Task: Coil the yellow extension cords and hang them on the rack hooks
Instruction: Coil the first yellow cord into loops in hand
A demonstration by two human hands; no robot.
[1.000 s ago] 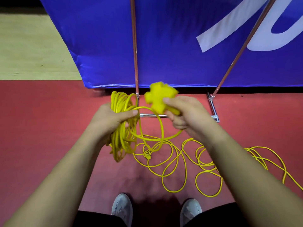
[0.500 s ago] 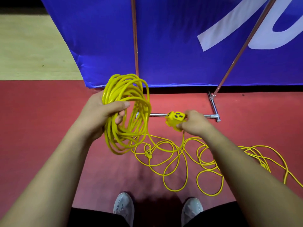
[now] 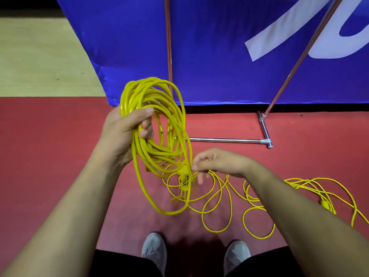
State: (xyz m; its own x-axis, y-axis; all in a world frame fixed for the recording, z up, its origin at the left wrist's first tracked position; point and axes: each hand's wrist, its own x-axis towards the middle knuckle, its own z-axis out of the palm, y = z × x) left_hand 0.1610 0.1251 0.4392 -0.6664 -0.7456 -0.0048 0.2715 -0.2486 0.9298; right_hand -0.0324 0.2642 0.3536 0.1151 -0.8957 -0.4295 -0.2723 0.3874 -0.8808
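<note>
At the upper left rim of the coil (image 3: 137,96), our left grip (image 3: 125,132) is clamped round the bundled turns, thumb over the top and fingers curled through the opening. From that hold the coil hangs as a long oval, its long axis running down and slightly to our right, so the low end hangs free above the floor (image 3: 50,156). Our right grip (image 3: 217,162) sits just beside the oval's right-hand strands, low on the loop, fingers loosely bent; thumb and forefinger come close together at a strand, and we cannot tell whether they pinch it. A blurred plug end (image 3: 184,172) dangles right beside those fingertips. Beyond it the loose cord (image 3: 297,181) sprawls in loops across the floor, trailing off to our right, so the right grip is the nearer one to it. We judge the next move turns on that: gathering from the right, feeding leftward into the held bundle. Farther out stands the rack (image 3: 225,139); its hooks are out of view.
</note>
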